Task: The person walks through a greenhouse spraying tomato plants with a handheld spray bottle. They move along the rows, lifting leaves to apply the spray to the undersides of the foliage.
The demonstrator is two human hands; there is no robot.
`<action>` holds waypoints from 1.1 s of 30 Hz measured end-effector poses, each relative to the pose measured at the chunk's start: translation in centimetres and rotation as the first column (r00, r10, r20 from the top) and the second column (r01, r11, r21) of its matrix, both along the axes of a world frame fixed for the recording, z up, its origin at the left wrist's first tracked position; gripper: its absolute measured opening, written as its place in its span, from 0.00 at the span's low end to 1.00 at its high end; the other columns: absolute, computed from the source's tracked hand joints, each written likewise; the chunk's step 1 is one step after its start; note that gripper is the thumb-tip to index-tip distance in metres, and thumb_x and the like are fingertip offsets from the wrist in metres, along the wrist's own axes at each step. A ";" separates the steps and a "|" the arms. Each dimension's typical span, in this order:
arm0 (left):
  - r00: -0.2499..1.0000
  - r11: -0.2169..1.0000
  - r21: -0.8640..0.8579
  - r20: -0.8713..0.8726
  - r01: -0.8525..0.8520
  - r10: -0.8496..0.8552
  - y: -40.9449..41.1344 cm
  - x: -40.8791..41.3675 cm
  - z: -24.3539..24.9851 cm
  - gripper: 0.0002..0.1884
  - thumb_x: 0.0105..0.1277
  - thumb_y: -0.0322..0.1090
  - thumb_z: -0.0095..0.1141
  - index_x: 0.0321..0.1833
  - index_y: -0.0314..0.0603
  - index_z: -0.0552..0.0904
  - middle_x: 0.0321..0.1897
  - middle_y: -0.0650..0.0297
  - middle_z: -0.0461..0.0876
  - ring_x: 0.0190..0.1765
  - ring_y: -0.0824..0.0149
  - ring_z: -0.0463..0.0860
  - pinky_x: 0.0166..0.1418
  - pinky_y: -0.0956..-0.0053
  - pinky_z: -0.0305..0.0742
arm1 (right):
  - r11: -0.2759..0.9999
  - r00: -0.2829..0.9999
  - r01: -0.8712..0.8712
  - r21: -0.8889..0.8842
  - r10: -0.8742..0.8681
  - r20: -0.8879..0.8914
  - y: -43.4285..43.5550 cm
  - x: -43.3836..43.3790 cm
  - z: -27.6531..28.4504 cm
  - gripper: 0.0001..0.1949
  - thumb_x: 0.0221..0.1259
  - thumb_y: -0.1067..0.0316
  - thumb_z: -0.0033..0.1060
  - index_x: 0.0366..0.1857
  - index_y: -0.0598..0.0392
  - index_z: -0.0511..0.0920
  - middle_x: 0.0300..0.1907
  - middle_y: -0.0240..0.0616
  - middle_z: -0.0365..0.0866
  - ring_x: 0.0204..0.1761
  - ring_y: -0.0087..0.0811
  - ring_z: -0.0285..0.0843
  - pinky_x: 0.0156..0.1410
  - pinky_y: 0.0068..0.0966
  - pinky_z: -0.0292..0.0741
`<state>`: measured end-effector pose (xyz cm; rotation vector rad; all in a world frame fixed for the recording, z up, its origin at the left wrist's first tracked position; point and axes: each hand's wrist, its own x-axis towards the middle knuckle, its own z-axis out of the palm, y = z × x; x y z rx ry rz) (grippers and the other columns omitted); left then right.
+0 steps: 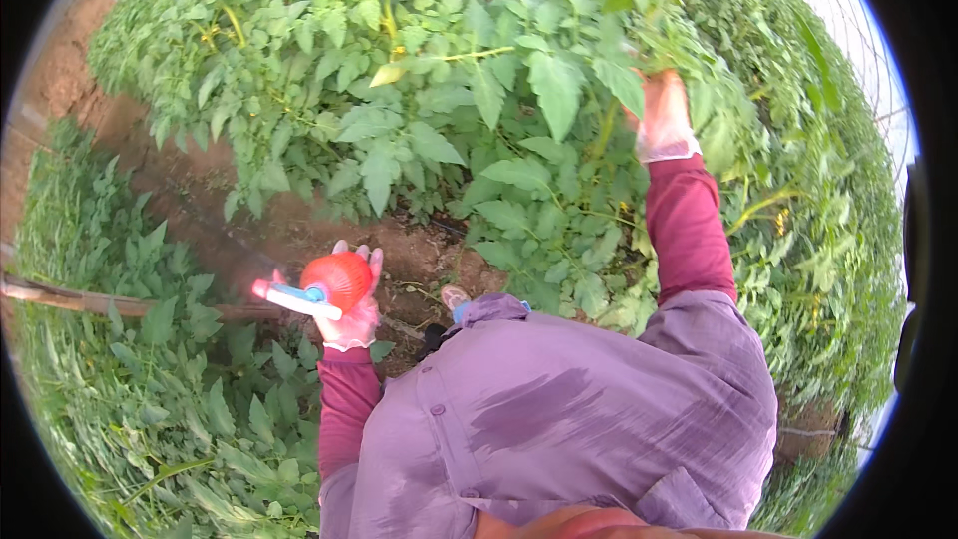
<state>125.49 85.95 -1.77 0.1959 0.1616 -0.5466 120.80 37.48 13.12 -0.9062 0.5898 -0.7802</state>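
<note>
In a thin clear glove, my left hand (352,322) holds a small red ribbed spray bottle (338,277) with a white and blue spray head and a red nozzle pointing left. Its fingers wrap behind the bottle. My right hand (666,105), also in a thin clear glove, reaches up into the tomato plants (557,90) at the upper right. Leaves hide most of its fingers, so what it touches cannot be told. Small yellow flowers (399,51) show among the leaves between the two hands.
Dense tomato rows stand ahead, at the right and at the lower left (224,419). Bare brown soil (419,247) runs between them. A wooden pole (90,296) crosses the left side. A foot (453,296) shows below. Pale sheeting (838,22) with wires rises at the upper right.
</note>
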 end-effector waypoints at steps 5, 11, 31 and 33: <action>0.999 1.000 -0.015 -0.036 0.014 -0.015 0.2 5.1 0.6 0.43 0.66 0.59 0.58 0.76 0.40 0.61 0.69 0.40 0.67 0.72 0.35 0.65 0.49 0.53 0.88 | 0.997 1.000 -0.002 -0.077 0.004 0.027 -2.9 -0.2 -0.5 0.19 0.75 0.56 0.47 0.56 0.61 0.76 0.40 0.39 0.84 0.18 0.21 0.72 0.20 0.16 0.71; 0.993 0.994 0.082 -0.089 -0.068 0.075 0.5 9.3 1.8 0.54 0.58 0.73 0.59 0.70 0.26 0.64 0.59 0.37 0.72 0.64 0.35 0.72 0.73 0.41 0.70 | 0.968 0.961 -0.229 0.104 0.208 0.184 -2.7 -2.3 0.0 0.24 0.74 0.70 0.49 0.71 0.65 0.64 0.37 0.30 0.78 0.19 0.14 0.67 0.19 0.15 0.66; 0.985 0.984 -0.081 -0.050 0.160 -0.165 15.5 25.8 -0.3 0.39 0.70 0.54 0.56 0.79 0.46 0.58 0.74 0.44 0.63 0.77 0.41 0.60 0.42 0.61 0.87 | 0.912 0.785 0.143 -0.383 -0.340 -0.518 -0.7 -10.0 -0.3 0.14 0.70 0.57 0.53 0.48 0.55 0.79 0.31 0.29 0.76 0.27 0.21 0.68 0.30 0.18 0.66; 0.985 0.974 -0.149 0.014 0.170 -0.170 17.6 26.6 -1.1 0.40 0.69 0.54 0.57 0.79 0.44 0.58 0.74 0.42 0.63 0.77 0.39 0.61 0.43 0.61 0.87 | 0.929 0.768 0.200 -0.311 -0.346 -0.538 1.7 -8.6 1.3 0.16 0.71 0.55 0.53 0.52 0.55 0.79 0.29 0.25 0.75 0.25 0.18 0.66 0.28 0.17 0.64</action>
